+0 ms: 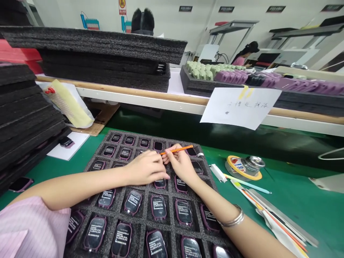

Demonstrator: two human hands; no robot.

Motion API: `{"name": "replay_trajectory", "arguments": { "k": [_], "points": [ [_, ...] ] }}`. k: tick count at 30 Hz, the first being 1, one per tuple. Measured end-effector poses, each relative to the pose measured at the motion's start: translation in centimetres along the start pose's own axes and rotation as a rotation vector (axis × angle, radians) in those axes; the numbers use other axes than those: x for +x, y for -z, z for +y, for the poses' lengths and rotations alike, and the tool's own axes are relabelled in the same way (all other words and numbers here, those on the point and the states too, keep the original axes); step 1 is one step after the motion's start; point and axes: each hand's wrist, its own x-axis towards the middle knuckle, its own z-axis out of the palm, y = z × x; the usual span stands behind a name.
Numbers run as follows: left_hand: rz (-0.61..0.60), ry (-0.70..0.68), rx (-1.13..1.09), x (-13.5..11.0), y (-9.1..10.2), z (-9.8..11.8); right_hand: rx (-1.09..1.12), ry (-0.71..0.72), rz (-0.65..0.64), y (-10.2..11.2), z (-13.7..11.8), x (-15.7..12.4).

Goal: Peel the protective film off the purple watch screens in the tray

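My right hand [181, 163] pinches a thin orange stick [180, 149], its lower end pointing left toward my other hand. Beside it, my left hand [150, 167] is closed with curled fingers over the tray; whatever sits under those fingertips is hidden. Both hands are above a black foam tray [142, 222] whose compartments hold several purple-framed smartwatches. One lit watch [159, 207] with white text lies just below my hands, and a dark-screened watch [158, 146] lies just beyond them.
Stacked black foam trays [24, 118] rise at the left. On the green table [317, 200] at right are a tape roll [243, 167], a light-blue pen [258, 187] and metal strips [282, 215]. The shelf holds green and purple cases [233, 77]; a paper note [240, 107] hangs there. A person sits behind.
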Motion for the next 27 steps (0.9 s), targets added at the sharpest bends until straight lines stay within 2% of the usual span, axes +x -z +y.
{"name": "replay_trajectory", "arguments": {
  "k": [4,8,13,17,27],
  "points": [
    [-0.054,0.056,0.066,-0.8,-0.6,2.6,0.007,0.002,0.028,0.8,-1.6,-0.4],
    [-0.040,0.137,0.073,-2.4,0.3,3.5,0.029,-0.001,0.036,1.0,-3.6,-2.4],
    [0.032,0.072,0.031,-4.1,0.7,3.2,0.070,-0.056,-0.031,-0.4,-4.5,-5.6],
    [0.040,0.045,0.005,-4.2,0.4,2.9,0.082,-0.082,-0.060,-1.0,-4.2,-6.5],
    [0.071,0.201,-0.107,-4.0,0.2,2.9,0.041,-0.090,-0.100,-0.9,-3.7,-6.6]
  ]
}}
